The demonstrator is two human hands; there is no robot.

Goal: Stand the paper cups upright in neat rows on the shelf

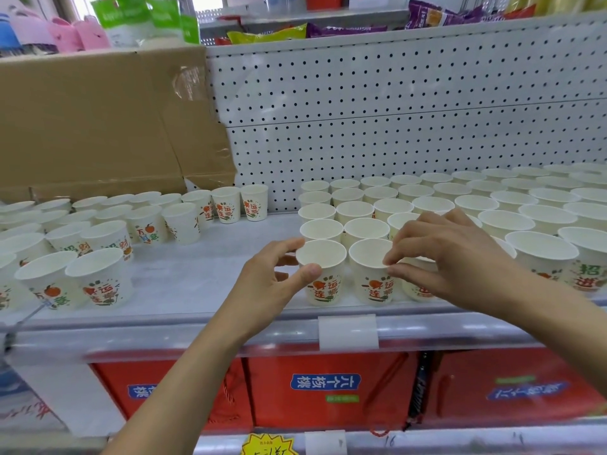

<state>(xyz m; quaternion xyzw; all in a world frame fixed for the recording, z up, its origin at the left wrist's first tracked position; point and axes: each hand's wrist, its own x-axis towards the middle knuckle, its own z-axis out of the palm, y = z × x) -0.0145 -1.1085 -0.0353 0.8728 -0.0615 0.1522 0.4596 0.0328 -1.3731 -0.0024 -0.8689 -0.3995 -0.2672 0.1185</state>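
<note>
White paper cups with red and green print stand upright on the grey shelf (197,290). A tight block of rows (460,205) fills the right half; a looser group (98,224) stands at the left. My left hand (276,280) grips the front-left cup (323,274) of the block, thumb on its near rim, fingers on its left side. My right hand (443,257) pinches the near rim of the neighbouring cup (372,274) between thumb and forefinger and hides part of the cups behind it.
A cardboard box flap (98,126) leans against the white pegboard back (394,110) at the left. Bare shelf lies between the two cup groups. Red drink cartons (328,389) fill the shelf below, and snack bags (269,34) sit above.
</note>
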